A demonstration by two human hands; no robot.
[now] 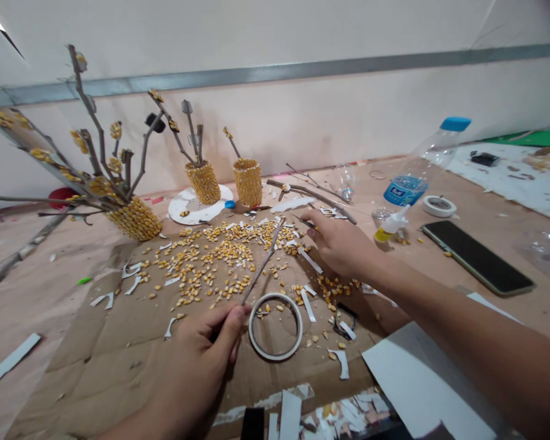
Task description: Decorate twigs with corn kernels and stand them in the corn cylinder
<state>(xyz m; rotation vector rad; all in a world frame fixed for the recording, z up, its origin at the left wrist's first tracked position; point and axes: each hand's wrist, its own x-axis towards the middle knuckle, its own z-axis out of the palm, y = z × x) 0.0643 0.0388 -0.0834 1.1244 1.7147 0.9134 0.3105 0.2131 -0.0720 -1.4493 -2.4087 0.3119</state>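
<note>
Okay so a thin grey-brown twig [263, 266] is slanting over the middle of the brown cardboard sheet [96, 342], and the left hand [211, 339] is pinching its lower end. The right hand [337, 239] is curling around some slim dark object [305, 222] near the sheet's far right corner, can't tell what. Loose yellow corn kernels [229, 253] are lying around underneath.

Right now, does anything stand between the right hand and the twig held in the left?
Nothing visible blocks the right hand from the twig; loose kernels and paper scraps seem to lie below. The tape roll is aside, by the left hand.
</note>
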